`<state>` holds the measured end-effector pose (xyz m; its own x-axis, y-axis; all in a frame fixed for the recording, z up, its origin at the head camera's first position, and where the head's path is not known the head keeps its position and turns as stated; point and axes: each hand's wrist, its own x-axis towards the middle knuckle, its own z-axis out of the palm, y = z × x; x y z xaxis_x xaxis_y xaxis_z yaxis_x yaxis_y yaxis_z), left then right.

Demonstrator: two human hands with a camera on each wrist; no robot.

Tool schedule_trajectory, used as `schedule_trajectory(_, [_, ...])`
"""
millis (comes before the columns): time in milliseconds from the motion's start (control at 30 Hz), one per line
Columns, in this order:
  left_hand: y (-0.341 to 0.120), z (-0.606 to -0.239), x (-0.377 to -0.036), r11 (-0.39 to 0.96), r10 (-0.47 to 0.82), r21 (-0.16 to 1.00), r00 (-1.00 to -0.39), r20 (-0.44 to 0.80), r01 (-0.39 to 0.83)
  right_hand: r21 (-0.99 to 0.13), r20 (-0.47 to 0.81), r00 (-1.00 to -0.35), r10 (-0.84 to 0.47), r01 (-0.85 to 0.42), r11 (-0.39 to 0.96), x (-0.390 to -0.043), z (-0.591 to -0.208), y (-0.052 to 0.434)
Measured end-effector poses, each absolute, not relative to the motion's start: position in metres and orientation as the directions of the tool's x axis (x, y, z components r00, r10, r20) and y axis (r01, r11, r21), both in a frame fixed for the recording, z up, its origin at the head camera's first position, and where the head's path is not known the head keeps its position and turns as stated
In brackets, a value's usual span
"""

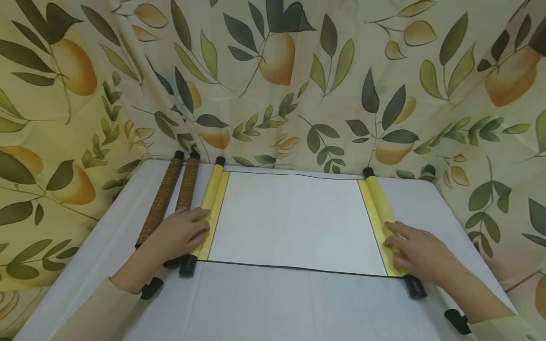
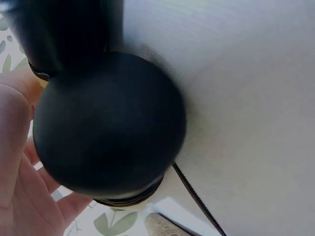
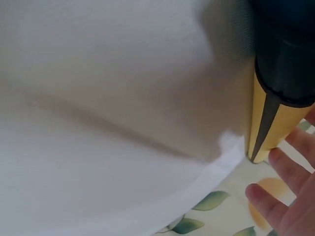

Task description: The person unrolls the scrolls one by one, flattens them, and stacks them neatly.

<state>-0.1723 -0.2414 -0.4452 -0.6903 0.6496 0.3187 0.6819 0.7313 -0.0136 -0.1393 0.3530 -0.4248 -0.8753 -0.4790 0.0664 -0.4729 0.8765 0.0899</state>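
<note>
Working remotely, I rest left hand (image 1: 181, 233) and right hand (image 1: 422, 251), both relaxed, on the scroll (image 1: 294, 220), likely keeping it flat.

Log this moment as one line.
left grip: touching left yellow roll | right grip: touching right yellow roll | white sheet: spread between yellow rolls | brown rolls: two, left of yellow rolls

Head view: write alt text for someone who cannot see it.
A left hand and a right hand touch the yellow rolled ends of a scroll, its blank white sheet spread between them on a white table. Two brown rolls lie to the left, and a cloth printed with fruit and leaves hangs behind.
</note>
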Motion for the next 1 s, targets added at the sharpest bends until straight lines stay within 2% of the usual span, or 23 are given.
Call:
schedule_trajectory(267, [-0.257,-0.436,-0.163,0.733,0.633,0.001,-0.683,0.363,0.68,0.082,0.035,-0.872,-0.489,-0.485,0.871,-0.145,-0.415,0.327])
schedule_trajectory(367, [-0.269,-0.427,-0.16,0.754,0.602,0.032,-0.71,0.365,0.656,0.066,0.023,-0.855,-0.519,-0.517,0.854,-0.152,-0.409,0.308])
schedule_trajectory(467, [-0.284,-0.421,-0.159,0.78,0.569,0.059,-0.745,0.348,0.623,0.049,0.016,-0.802,-0.597,-0.596,0.802,-0.16,-0.401,0.282])
schedule_trajectory(600, [-0.304,-0.415,-0.158,0.82,0.51,0.11,-0.805,0.303,0.562,0.038,0.003,-0.698,-0.716,-0.715,0.698,-0.171,-0.392,0.241])
schedule_trajectory(733, [-0.318,-0.407,-0.156,0.851,0.442,0.189,-0.863,0.245,0.49,0.0,-0.012,-0.617,-0.787,-0.787,0.617,-0.181,-0.387,0.199])
schedule_trajectory(1000, [-0.338,-0.407,-0.16,0.862,0.342,0.346,-0.929,0.142,0.37,-0.157,-0.089,-0.557,-0.826,-0.811,0.564,-0.207,-0.385,0.114])
